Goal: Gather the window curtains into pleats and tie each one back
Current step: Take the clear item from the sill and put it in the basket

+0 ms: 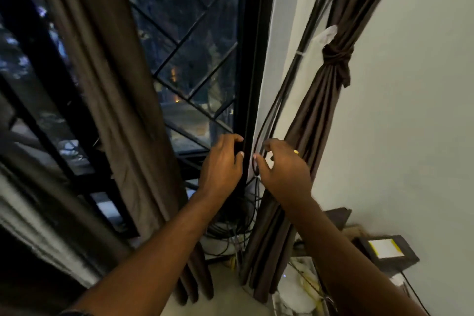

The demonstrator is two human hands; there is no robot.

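The right brown curtain (pixel 307 120) hangs gathered in pleats against the white wall, tied with a knot (pixel 336 56) of the same cloth. To the left, the other brown curtain (pixel 115 84) hangs loose in front of the window. My left hand (pixel 221 161) is in front of the dark window frame (pixel 252 59), thumb and fingers loosely curled with nothing seen between them. My right hand (pixel 282 169) is just left of the tied curtain's lower part, in front of black cables (pixel 275 110). Its fingers are also loosely curled and hold nothing that shows.
The window has a diagonal metal grille (pixel 195 41) with dark outdoors behind it. Tangled cables (pixel 230 236) lie on the sill below my hands. A dark box with a white and yellow label (pixel 384 249) and white clutter (pixel 297 287) sit at the lower right.
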